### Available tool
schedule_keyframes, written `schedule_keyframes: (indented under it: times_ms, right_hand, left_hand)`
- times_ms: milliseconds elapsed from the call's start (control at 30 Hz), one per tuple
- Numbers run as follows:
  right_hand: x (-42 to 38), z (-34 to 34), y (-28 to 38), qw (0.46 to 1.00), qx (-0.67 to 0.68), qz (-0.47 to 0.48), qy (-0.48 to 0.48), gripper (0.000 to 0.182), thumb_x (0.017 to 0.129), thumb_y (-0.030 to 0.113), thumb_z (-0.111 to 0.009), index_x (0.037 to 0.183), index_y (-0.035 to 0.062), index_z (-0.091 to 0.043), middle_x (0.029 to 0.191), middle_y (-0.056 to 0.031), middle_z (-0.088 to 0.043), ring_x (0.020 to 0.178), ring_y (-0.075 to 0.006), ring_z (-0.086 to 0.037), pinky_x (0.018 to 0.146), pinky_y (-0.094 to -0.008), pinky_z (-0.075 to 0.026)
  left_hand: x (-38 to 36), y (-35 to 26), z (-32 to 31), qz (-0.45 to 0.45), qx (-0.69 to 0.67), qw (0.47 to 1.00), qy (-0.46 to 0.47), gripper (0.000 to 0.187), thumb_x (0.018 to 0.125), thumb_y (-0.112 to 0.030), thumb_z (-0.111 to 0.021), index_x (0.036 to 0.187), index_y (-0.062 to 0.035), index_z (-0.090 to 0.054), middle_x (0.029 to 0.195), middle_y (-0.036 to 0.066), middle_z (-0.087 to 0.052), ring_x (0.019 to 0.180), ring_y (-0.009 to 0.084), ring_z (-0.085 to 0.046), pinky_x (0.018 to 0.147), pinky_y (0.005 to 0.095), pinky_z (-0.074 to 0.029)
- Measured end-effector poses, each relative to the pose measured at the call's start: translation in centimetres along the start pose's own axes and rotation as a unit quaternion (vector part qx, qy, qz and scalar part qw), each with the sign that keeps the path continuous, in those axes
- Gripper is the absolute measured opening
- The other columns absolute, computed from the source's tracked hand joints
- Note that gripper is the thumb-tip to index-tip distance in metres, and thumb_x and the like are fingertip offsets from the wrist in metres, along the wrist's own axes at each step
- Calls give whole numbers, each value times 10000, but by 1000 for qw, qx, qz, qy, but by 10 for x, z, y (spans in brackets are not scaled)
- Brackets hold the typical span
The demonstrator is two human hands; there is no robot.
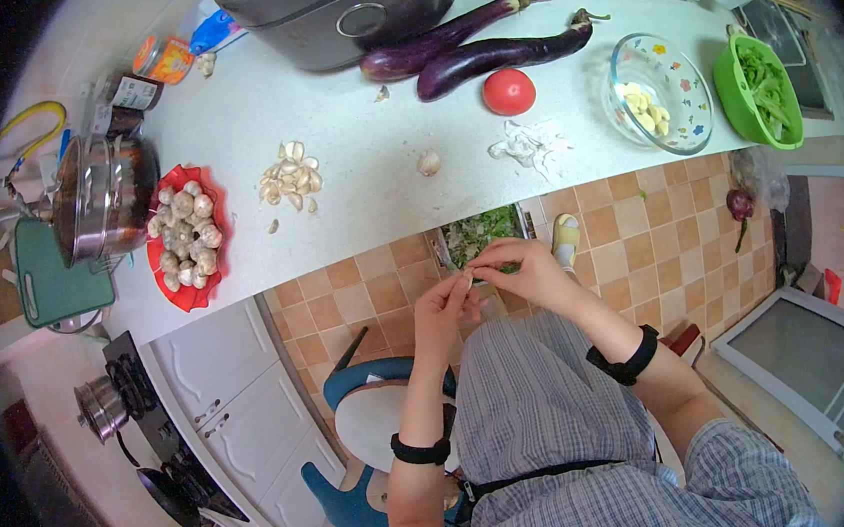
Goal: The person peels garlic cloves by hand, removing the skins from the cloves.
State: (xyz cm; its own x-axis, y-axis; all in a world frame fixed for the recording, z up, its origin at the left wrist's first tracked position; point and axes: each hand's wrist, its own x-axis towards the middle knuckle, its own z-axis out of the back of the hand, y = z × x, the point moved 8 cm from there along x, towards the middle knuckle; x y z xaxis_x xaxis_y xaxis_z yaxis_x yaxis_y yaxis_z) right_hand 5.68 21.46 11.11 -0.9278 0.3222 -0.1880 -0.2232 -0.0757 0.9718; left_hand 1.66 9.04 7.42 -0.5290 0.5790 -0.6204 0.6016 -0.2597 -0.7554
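Observation:
Fingertip to fingertip, my left hand [444, 307] and my right hand [528, 269] pinch a small pale garlic clove [468, 276] in front of the counter's edge. The fingers partly hide it. Below them on the floor is a bin [485, 233] holding green scraps. On the counter, loose unpeeled cloves [291, 175] lie in a pile, with a garlic bulb [428, 163] to their right. White papery skins [529, 146] are spread beside it. A clear flowered glass bowl [691, 89] contains several peeled cloves [642, 109].
Whole garlic bulbs fill a red dish [217, 271] at left, near a steel pot [100, 201]. Two eggplants [509, 55] and a tomato [509, 92] lie in front of a dark appliance [340, 15]. A green basket [784, 136] of green vegetables stands far right. A chair [380, 418] is at lower left.

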Motion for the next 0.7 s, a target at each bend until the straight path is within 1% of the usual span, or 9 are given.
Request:
schedule_keyframes:
  times_ms: [100,133,200,267,300,367,467,600,700]
  right_hand:
    - [-1,-1,-4,1000,15,12,-1,164,722,103,-607,854,5,-624,735,-103,-583,657,-178,-558,604,-268,-441]
    - [-1,-2,-4,1000,15,12,-1,164,722,103,-607,854,5,-624,735,-103,-583,657,-178,-558,604,-268,-441]
    - [-1,-2,-5,1000,-14,13,-3,170,700,112,-617,832,5,-621,719,-108,-578,645,-191,-561,601,-278,-446]
    - [-2,-3,-7,999,-38,5,-14,169,691,119,-622,816,5,-615,706,-108,-572,640,-196,-560,600,-281,-447]
    - [-3,-3,-9,998,-62,-4,-25,170,682,125,-628,801,6,-610,692,-108,-566,635,-201,-559,599,-284,-448]
    - [-3,-4,-10,997,-67,-2,-39,167,676,127,-629,787,5,-602,684,-108,-561,628,-209,-558,592,-290,-449]
    - [-3,-3,-6,995,-83,5,-58,158,671,127,-628,762,4,-591,669,-108,-553,609,-221,-555,575,-302,-448]
    - [-1,-3,-3,993,-98,20,-67,148,674,125,-623,745,1,-586,653,-110,-545,574,-237,-548,550,-312,-446]
    - [-1,-5,-4,992,-107,26,-67,147,679,126,-622,750,2,-588,655,-116,-550,580,-233,-555,555,-310,-448]
  left_hand:
    - [2,4,0,-2,-5,1000,12,260,866,-214,-481,922,20,-579,636,16,-488,493,97,-460,637,275,-511]
    - [2,4,-1,-17,8,1000,16,266,866,-219,-483,934,18,-582,638,18,-493,493,98,-461,620,266,-504]
    - [3,6,-2,-32,20,999,21,272,865,-225,-485,946,15,-584,639,19,-497,493,99,-463,603,257,-497]
    - [4,11,0,-19,18,1000,15,242,868,-175,-480,969,25,-571,680,18,-516,573,85,-507,567,231,-468]
    - [2,7,-3,-19,17,1000,15,242,868,-175,-480,969,25,-571,680,18,-516,573,85,-507,567,231,-468]
    - [-1,-3,-5,-12,81,997,-7,245,868,-180,-479,963,22,-580,682,20,-523,568,88,-507,539,231,-447]
    - [1,-5,-7,-29,84,996,10,245,868,-184,-477,953,19,-586,683,21,-527,573,90,-505,526,225,-429]
    - [2,-2,-5,-17,73,997,13,255,868,-187,-476,966,24,-579,682,22,-526,582,89,-498,532,226,-424]
    - [2,-2,-6,-21,37,999,18,259,870,-185,-472,980,28,-571,684,25,-525,585,88,-491,546,226,-422]
